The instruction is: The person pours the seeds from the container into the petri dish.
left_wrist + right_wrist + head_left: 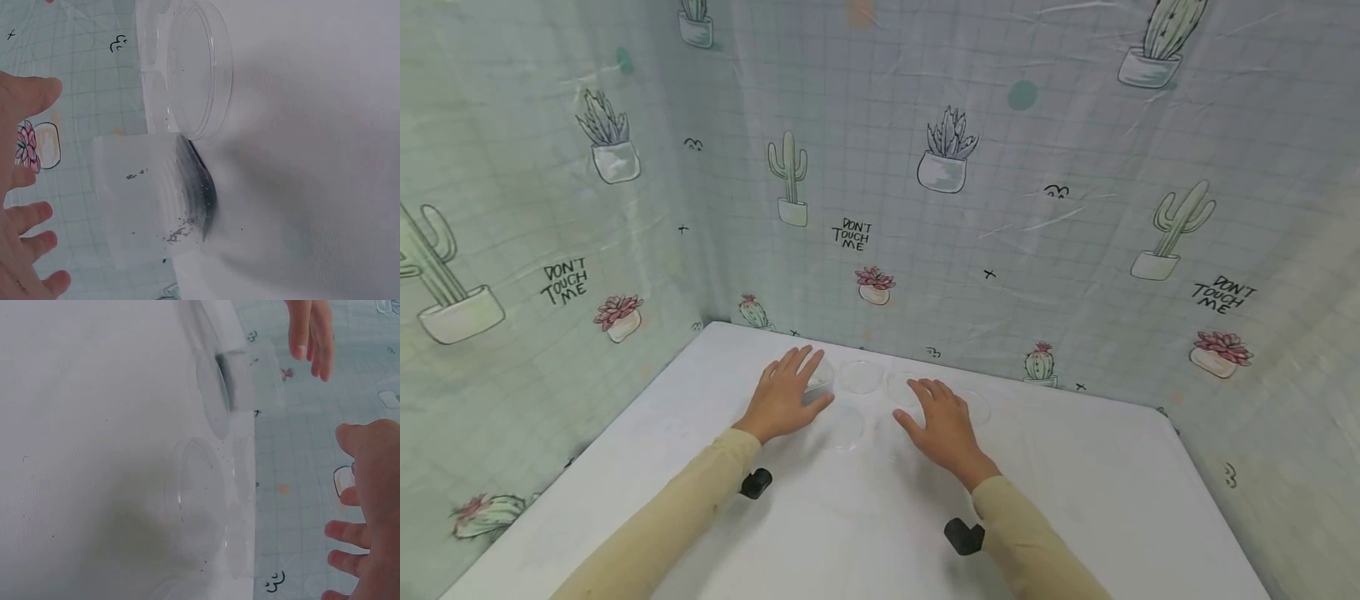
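White and translucent, the container (pixel 820 379) stands beside the left hand (pixel 784 400), clear dishes (pixel 862 377) lie set out near it and the right hand (pixel 942 421), both hands released, apparently nothing yet taken up.

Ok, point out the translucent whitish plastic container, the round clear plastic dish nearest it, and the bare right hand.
Translucent whitish plastic container (pixel 147 197): left wrist view, on its pale side.
Round clear plastic dish (pixel 192 70): left wrist view, on its flat middle.
Bare right hand (pixel 943 425): head view, on the back of the hand.

Left hand (pixel 778 403) and right hand (pixel 946 429) hover, 2 arms (pixel 662 508) outstretched, fingers (pixel 41 241) apart.
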`<state>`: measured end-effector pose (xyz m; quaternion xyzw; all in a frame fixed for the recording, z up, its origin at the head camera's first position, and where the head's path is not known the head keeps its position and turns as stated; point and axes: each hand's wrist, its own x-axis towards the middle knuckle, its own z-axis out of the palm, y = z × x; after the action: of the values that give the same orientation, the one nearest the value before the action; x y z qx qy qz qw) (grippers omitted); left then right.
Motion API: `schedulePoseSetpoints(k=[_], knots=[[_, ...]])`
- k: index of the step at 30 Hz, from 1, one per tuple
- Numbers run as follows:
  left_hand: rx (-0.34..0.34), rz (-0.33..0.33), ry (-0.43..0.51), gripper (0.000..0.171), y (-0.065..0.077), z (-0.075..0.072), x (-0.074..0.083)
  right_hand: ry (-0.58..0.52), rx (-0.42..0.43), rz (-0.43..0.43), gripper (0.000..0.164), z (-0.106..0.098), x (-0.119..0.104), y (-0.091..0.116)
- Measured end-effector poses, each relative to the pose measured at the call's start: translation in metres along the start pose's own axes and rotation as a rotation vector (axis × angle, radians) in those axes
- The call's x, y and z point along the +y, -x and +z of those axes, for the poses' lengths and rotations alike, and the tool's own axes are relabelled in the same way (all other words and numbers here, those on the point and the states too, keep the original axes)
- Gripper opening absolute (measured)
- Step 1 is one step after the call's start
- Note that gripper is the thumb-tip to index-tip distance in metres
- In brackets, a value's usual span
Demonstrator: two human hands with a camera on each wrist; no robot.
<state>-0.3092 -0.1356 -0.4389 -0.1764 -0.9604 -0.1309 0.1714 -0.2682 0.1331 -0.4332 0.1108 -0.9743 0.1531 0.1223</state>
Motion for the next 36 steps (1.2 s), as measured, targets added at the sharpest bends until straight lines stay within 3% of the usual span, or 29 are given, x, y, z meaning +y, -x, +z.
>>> schedulePoseSetpoints(k=[13,21,36], knots=[[0.021,0.007,-0.011,0.079,-0.003,0.002,-0.010,-0.012,0.009,0.003,0.061,0.004,-0.001,-0.006],[-0.023,-0.047,0.022,0.082,-0.005,0.005,-0.015,-0.018,0.003,0.001,0.060,0.012,-0.003,-0.012],[-0.045,-0.096,0.059,0.084,-0.001,0.013,-0.031,-0.023,-0.002,0.002,0.059,0.018,-0.012,-0.019]])
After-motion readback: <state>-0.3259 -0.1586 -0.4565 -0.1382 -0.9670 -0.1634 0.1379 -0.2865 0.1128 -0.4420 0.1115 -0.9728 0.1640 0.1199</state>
